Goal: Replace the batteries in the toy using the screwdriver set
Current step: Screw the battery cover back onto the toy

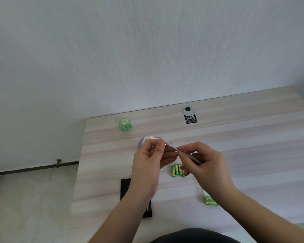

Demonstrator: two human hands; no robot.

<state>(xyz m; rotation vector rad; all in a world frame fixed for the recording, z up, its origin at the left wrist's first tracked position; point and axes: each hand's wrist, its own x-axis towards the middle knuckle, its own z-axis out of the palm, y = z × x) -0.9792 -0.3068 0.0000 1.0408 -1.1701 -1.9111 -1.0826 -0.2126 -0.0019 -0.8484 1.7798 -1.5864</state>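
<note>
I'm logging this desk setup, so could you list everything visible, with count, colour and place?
screwdriver: one, silver, held in the air between both hands
toy: one, purple and white, on the table behind the left hand, mostly hidden
loose batteries: a small row, green and yellow, exact count unclear, on the table under the right hand
battery pack: one, green and white, near the right wrist
black case: one, on the table under the left forearm, partly covered
green packet: one, green and white, far left of the table
cable grommet: one, grey, near the far edge
black label: one, just below the grommet
table: one, pale wood grain
left hand: pinches the screwdriver's tip end
right hand: grips the screwdriver's handle
</note>
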